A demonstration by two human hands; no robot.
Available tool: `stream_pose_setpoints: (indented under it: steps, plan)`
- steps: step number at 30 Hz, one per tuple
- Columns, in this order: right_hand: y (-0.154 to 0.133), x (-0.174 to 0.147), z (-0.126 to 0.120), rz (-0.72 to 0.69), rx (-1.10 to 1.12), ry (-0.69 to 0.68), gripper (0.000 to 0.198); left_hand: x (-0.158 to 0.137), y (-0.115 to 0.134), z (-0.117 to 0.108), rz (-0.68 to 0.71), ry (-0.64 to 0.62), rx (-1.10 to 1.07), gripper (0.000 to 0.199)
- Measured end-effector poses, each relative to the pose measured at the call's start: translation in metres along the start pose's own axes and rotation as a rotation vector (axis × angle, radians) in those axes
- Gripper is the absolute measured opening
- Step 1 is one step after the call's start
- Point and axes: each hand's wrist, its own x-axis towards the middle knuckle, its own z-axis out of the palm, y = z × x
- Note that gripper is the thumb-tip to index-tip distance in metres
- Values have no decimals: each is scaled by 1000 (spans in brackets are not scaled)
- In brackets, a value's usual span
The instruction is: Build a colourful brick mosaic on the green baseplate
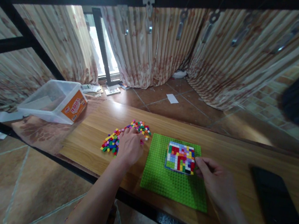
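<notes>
Over a loose pile of small coloured toy bricks point(110, 141), my left hand point(130, 146) reaches down with its fingers bent and a little apart among the bricks. Its fingertips are partly hidden. A green studded baseplate point(156, 179) lies to the right of the pile. On it sits a low block of many-coloured bricks point(180, 157), its top a patchwork of red, white, yellow, blue and green. My right hand point(217, 181) is at the block's right edge, thumb and forefinger brought together; whatever is between them is too small to make out.
A black phone point(278, 200) lies on the wooden tabletop point(87, 136) at the right. Beyond the table's left end stands a clear plastic bin point(53, 100) with an orange label. A dark metal bar point(165, 1) with hanging clips crosses above, before the curtains point(152, 49).
</notes>
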Motion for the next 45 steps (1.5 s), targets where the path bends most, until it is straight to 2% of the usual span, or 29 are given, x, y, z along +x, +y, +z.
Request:
stream_pose_setpoints:
  steps: [7,10,13,15,19,23,26,29,34,42,45]
  plan:
    - [-9,-2,1,-11,36,-7,41,4,-7,3,37,-17,-34,23]
    - [-8,-1,0,-18,32,24,40,7,-6,2,78,10,-134,21]
    - [-8,1,-1,-33,113,85,40,9,1,2,131,63,-419,18]
    - [-10,2,-1,-56,184,127,38,8,11,4,129,54,-660,15]
    - [-19,-2,1,-144,237,135,29,-3,38,11,127,-75,-1121,10]
    - [-26,-12,4,-315,246,6,21,-16,63,15,153,-202,-1423,20]
    - [-30,-20,8,-428,178,-105,19,-20,74,14,195,-235,-1478,26]
    - [-32,-24,10,-463,144,-150,16,-21,77,14,206,-262,-1523,29]
    - [-32,-25,10,-444,195,-154,12,-20,79,15,228,-252,-1506,21]
    - [-32,-23,3,-389,349,-239,9,-21,80,9,239,-291,-1574,18]
    - [-29,-19,-1,-383,317,-166,9,-17,74,10,222,-240,-1526,14]
